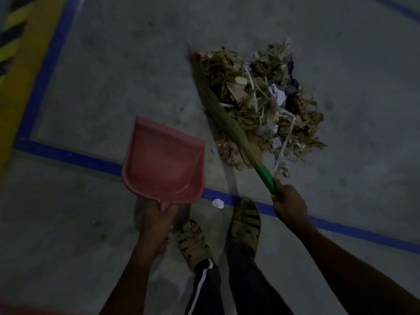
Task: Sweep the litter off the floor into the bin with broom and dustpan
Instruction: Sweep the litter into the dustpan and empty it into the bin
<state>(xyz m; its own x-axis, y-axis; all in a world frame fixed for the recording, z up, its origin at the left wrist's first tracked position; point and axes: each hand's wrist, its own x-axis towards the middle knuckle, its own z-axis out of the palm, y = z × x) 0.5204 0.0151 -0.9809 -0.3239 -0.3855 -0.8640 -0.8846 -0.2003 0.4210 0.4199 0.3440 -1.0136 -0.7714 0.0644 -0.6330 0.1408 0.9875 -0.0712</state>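
Floor (91, 71) of grey concrete fills the dim view, with a yellow band (21, 92) and black-and-yellow hazard stripes (11, 35) up at ten o'clock, and a blue line (68, 155) that turns a corner at nine o'clock and runs on past your feet toward four o'clock.

Your left hand (156, 228), at about seven o'clock, has its fingers curled tight round the short handle of the pink dustpan (163, 160); the pan's mouth points away from you toward eleven o'clock, and it looks raised off the floor, though the light is too poor to be sure. A small white scrap (217, 203) lies on the blue line just beside your sandals (246, 223).

Your right hand (288, 205), at about four o'clock, grips the green handle of the broom (218, 103) — its long straw head slants up toward twelve o'clock and lies along the left edge of the litter pile (268, 98). The pile — dry leaves, paper strips, bits of card and plastic — sits on the floor at about one o'clock, beyond the blue line and well apart from the dustpan.
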